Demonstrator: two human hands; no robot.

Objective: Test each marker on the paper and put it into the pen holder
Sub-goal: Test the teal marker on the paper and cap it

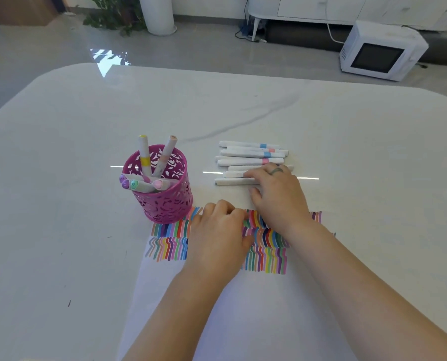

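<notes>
- Right grip (271, 188): reached over the near end of the loose marker row (248, 153); fingers laid fairly straight across the nearest markers, thumb spread and just clear of the closest marker (232, 181); nothing lifted.
- Left grip (217, 230): rested knuckles-up on the paper (217, 308), fingers curled under, nothing seen held.
- Loose markers: about eight, white-bodied, laid side by side on the surface (61, 178), beyond the paper and to the right of the pen holder (165, 204). Blue and pink bands are seen on some.
- Pen holder: pink, perforated, upright, its near edge set on the paper's far-left corner. Two markers are stood inside, one yellow-banded (144, 155); four more are leaned out over the near-left rim, caps toward the camera (141, 183).
- Paper: far part covered with rows of short coloured strokes, partly hidden by both hands; near part blank.
- Background: a white microwave (381, 52) is seen on the floor, and a white plant pot (158, 14).
</notes>
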